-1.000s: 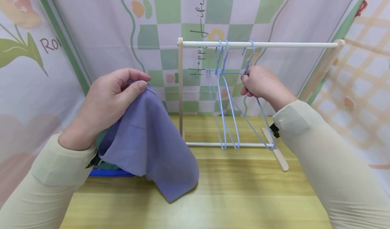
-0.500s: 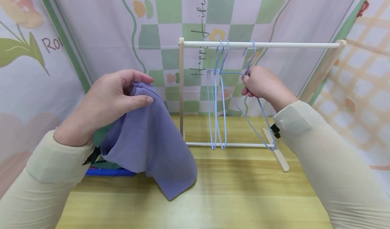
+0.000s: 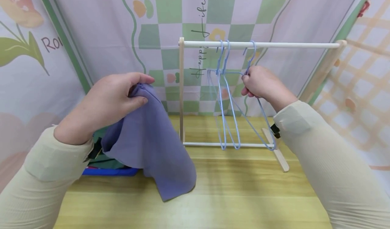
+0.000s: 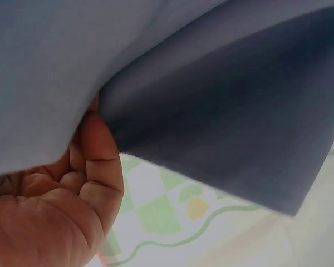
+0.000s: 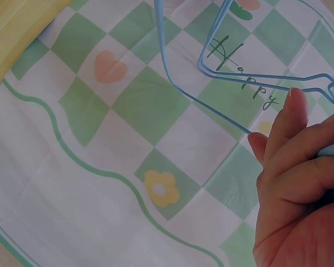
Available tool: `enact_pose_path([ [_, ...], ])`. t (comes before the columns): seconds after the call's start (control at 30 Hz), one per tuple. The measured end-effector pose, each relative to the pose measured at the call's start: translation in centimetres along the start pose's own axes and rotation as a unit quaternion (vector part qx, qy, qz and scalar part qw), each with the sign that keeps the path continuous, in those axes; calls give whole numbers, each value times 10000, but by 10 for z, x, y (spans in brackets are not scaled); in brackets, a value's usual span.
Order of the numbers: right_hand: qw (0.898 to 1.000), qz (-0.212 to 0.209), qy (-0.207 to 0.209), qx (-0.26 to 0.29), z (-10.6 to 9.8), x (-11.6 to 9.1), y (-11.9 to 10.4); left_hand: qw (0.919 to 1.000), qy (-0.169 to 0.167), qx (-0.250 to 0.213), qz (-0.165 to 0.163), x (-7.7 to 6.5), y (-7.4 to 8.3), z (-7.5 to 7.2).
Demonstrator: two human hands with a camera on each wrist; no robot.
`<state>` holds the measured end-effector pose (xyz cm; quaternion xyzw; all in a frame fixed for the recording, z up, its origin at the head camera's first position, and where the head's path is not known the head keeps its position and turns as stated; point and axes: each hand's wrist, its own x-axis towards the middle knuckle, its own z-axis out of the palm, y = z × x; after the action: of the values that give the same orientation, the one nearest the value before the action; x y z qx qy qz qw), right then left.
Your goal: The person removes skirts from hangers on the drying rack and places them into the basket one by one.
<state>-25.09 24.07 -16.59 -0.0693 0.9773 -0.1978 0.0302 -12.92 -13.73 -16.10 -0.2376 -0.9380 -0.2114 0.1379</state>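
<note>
In the head view my left hand (image 3: 108, 102) holds a purple-grey cloth (image 3: 152, 147) by its seamed upper edge, and the cloth hangs down over the table. Its thumb lies on the near side of the cloth. From below, the left wrist view shows curled fingers (image 4: 97, 167) gripping a fold of the cloth (image 4: 234, 105). My right hand (image 3: 263, 85) grips a blue wire hanger (image 3: 266, 120) just under its hook, which is over the rack's top rail (image 3: 292, 45). Left of that hand, more blue hangers (image 3: 226, 110) hang from the same rail.
The rack's wooden left post (image 3: 181, 90) stands right of the cloth, and a foot (image 3: 275, 151) lies below my right hand. A blue tray (image 3: 122, 171) with dark green fabric (image 3: 105, 162) sits partly behind the cloth on the wooden table (image 3: 243, 195). A printed curtain (image 3: 243, 12) backs the scene.
My left thumb has moved down from the cloth's top edge, and the cloth's lower end has shifted slightly left. The hangers on the left swung left and back right. My right hand keeps its grip.
</note>
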Motion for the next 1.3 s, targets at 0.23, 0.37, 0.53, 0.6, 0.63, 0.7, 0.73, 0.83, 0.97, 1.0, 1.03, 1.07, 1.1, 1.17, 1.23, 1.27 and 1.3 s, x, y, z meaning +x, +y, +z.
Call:
enact_pose_path([
  [0.23,10000,7,-3,22,0,0,0,9929,366,944,620,-3,1,4],
  [0.37,10000,10,-5,29,0,0,0,9810,968,1150,1225,-4,-2,10],
  [0.53,10000,1,-2,23,0,0,0,9676,1452,1417,1506,-4,-3,13],
  [0.6,10000,-7,-1,25,0,0,0,9655,1544,1468,1494,-3,-3,12],
  [0.63,10000,-5,-3,30,0,0,0,9650,1572,1478,1491,-3,-3,12],
  [0.7,10000,-3,-3,37,0,-1,0,9638,1610,1511,1496,-3,-3,12],
  [0.73,10000,-1,1,40,0,-1,0,9629,1626,1536,1512,-3,-3,11],
  [0.83,10000,22,3,68,0,-1,0,9585,1647,1712,1575,-3,-4,11],
  [0.97,10000,1,35,60,1,0,1,9491,1810,1994,1635,-2,-5,12],
  [1.0,10000,-10,45,51,1,0,1,9464,1903,2025,1648,-1,-5,12],
  [1.03,10000,-27,58,35,1,1,1,9442,1986,2043,1651,-1,-6,12],
  [1.07,10000,-39,69,21,1,1,1,9423,2069,2056,1643,0,-7,12],
  [1.1,10000,-53,78,1,1,1,2,9404,2154,2062,1634,0,-7,12],
  [1.17,10000,-57,72,1,1,1,2,9392,2270,2024,1592,1,-10,11],
  [1.23,10000,-50,54,33,1,1,2,9412,2283,1963,1531,3,-12,9],
  [1.27,10000,-42,46,53,1,1,2,9405,2302,1971,1537,4,-13,8],
  [1.3,10000,-36,38,76,1,1,1,9398,2304,2007,1531,4,-15,7],
])
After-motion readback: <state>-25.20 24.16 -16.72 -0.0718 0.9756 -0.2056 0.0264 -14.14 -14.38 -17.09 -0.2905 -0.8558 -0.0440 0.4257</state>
